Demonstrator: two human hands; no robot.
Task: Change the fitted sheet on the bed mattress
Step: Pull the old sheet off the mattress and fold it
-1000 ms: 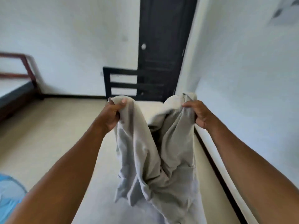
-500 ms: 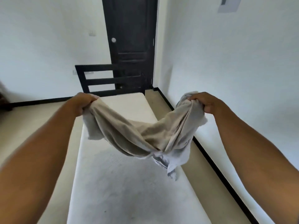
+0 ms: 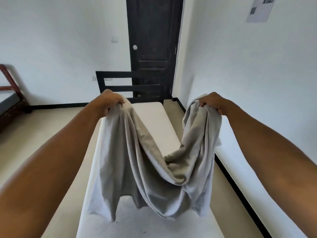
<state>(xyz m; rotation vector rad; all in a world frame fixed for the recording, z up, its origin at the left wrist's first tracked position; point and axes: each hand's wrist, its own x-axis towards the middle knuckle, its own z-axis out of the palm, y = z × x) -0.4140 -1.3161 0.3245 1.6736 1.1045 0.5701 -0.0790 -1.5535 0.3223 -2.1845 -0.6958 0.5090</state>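
The left hand (image 3: 109,102) at 11 o'clock and the right hand (image 3: 212,102) at 1 o'clock each clench a bunched top edge of the grey fitted sheet (image 3: 145,160), which sags in a U between them, its lower edges hanging low over the bare mattress (image 3: 151,121). A black slatted bed end (image 3: 130,86) stands at 12 o'clock. A narrow floor strip (image 3: 178,114) runs along the mattress's right edge, and wider open floor (image 3: 51,134) lies at 9 o'clock.

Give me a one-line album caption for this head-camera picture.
Left hand and right hand hold a bunched grey sheet above the bare white mattress, dark bed frame and door beyond.
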